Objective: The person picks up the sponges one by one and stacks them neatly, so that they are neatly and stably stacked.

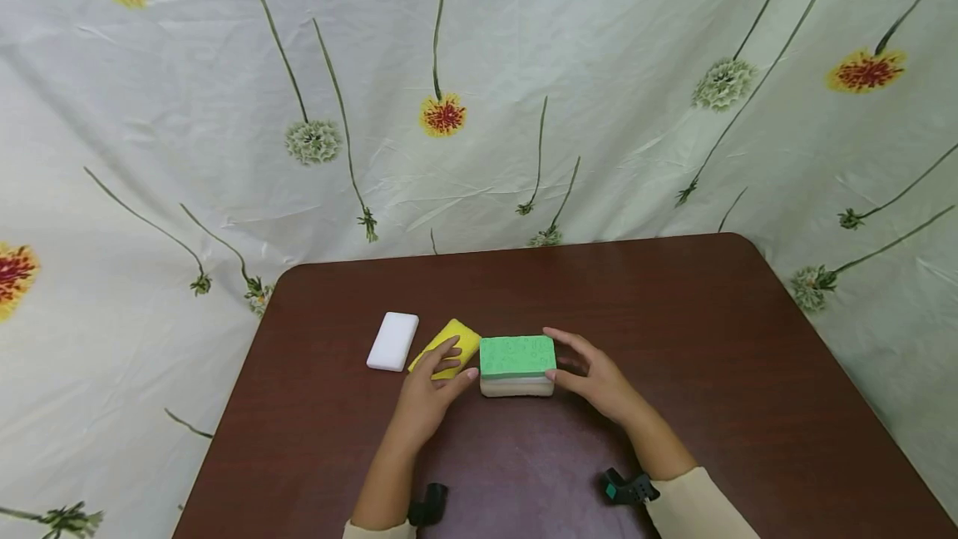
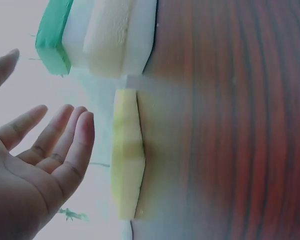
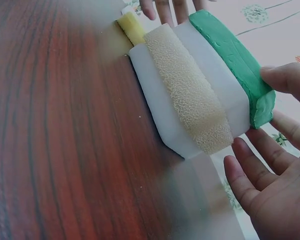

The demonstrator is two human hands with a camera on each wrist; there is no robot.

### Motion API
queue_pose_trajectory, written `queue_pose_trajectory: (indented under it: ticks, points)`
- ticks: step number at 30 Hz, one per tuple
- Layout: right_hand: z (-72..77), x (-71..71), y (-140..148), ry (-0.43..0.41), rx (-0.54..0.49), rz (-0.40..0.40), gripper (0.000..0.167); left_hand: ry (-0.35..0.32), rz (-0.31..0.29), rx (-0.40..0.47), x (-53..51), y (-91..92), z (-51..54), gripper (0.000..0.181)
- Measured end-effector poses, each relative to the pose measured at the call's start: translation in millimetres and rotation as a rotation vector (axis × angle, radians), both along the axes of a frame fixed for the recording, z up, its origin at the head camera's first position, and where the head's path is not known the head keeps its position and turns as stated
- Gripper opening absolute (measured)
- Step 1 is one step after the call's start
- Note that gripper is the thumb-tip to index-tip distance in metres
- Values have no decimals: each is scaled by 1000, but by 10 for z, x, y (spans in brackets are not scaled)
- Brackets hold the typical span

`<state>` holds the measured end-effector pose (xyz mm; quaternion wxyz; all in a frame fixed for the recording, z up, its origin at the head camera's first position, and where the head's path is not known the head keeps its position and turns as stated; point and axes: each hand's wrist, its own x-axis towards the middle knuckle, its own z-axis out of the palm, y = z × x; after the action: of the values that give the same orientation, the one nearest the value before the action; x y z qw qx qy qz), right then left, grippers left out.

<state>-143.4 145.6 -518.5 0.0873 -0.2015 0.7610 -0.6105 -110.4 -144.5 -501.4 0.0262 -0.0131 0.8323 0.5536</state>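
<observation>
A green sponge tops a stack at mid-table. Beneath it, in the right wrist view, come an upper white block, a beige porous sponge and a lower white block. My right hand is at the stack's right end, fingers spread, with its thumb touching the green sponge. At the left end, my left hand has its fingers extended and apart from the stack, holding nothing. Behind those fingers lies a yellow sponge, partly covered from the head view.
Another white block lies flat to the left of the yellow sponge. Everything stands on a dark brown table with rounded far corners. A pale flowered cloth hangs behind it.
</observation>
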Motion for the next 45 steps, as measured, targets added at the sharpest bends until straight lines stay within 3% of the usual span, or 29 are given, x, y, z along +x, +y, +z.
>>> queue_pose_trajectory:
  ticks: [8, 19, 26, 33, 45]
  points:
    - [14, -1, -3, -36, 8, 0, 65, -38, 106, -53, 8, -152, 2, 67]
    - [-55, 52, -24, -73, -8, -41, 66, -102, 185, -237, 39, -293, -55, 72]
    - [-57, 63, -28, -74, -23, -49, 65, -139, 170, -319, 32, -369, -87, 80]
    - [-60, 60, -27, -68, -29, -50, 63, -195, 154, -339, 15, -408, -128, 89]
    - [-54, 49, -18, -55, -45, -38, 63, -164, 153, -376, -13, -399, -157, 83]
